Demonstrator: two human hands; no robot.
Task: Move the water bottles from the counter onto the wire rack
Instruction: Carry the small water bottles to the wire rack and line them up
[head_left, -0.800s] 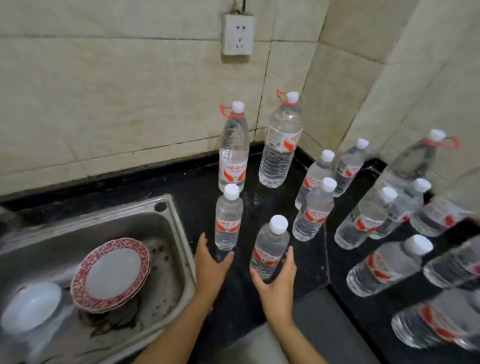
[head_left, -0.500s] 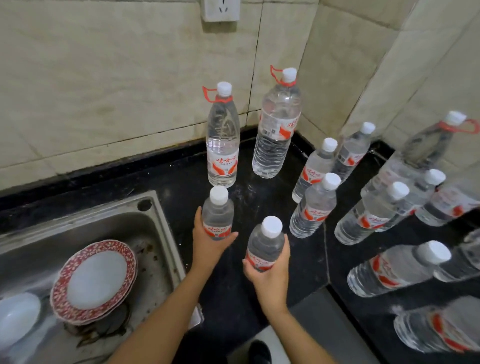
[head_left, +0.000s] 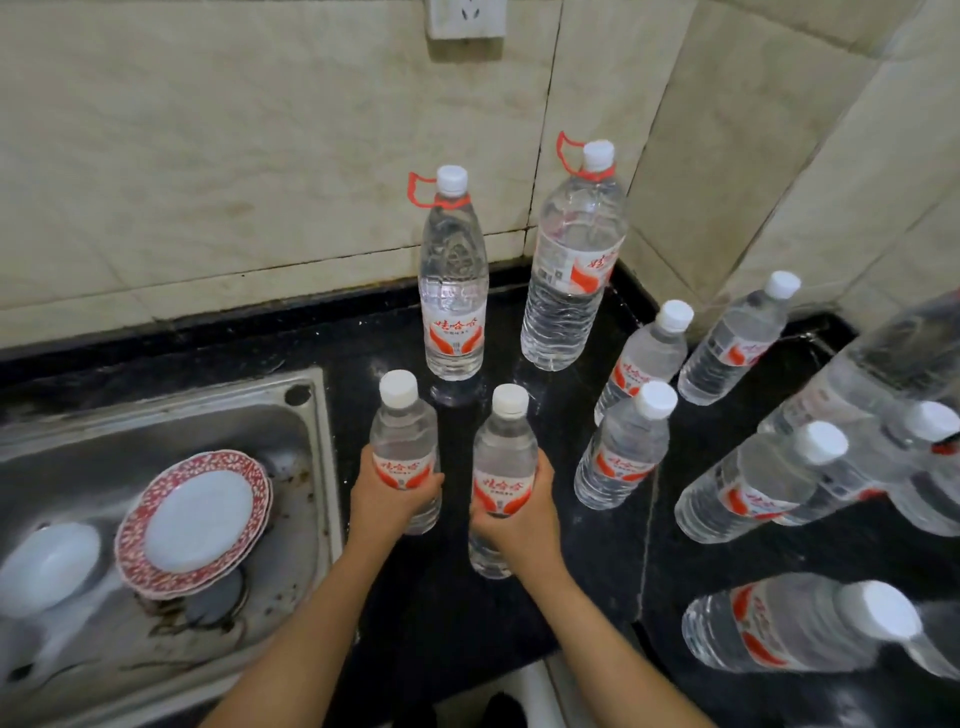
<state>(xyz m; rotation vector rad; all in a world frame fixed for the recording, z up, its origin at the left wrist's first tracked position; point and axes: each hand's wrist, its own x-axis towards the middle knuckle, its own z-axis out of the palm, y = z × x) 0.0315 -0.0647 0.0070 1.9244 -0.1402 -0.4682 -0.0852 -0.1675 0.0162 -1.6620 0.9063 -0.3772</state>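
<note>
— Where are the hands?

— Both are just right of the sink (head_left: 328, 467), over the black counter (head_left: 441, 623). The left hand (head_left: 387, 501) is wrapped round the first small bottle (head_left: 404, 431), the one closest to the sink's right rim. Its fingers (head_left: 371, 465) curl about the red-and-white label, with the thumb across the front.

— And the other?

— The right hand (head_left: 524, 525) grips the second small bottle (head_left: 506, 452), a little farther right of the sink, fingers clasped at the label too. Both bottles are upright with white caps on, close beside each other but apart.

— Lifted or standing?

— I cannot tell whether their bases touch the counter.

— What other bottles are there?

— Beyond the sink's far right corner, near the tiled wall, stand two tall bottles (head_left: 453, 291) with red carry loops at the neck. Farther right of the sink is a cluster of other small bottles (head_left: 621, 452), all capped and all on the counter. Those farthest from the sink look blurred.

— Anything in the sink?

— A red-rimmed plate (head_left: 197, 519) lies in the basin, and a white bowl (head_left: 47, 566) sits just beside it toward the sink's left end.

— On the wall?

— A white socket (head_left: 466, 18), high above the sink's far right corner.
</note>
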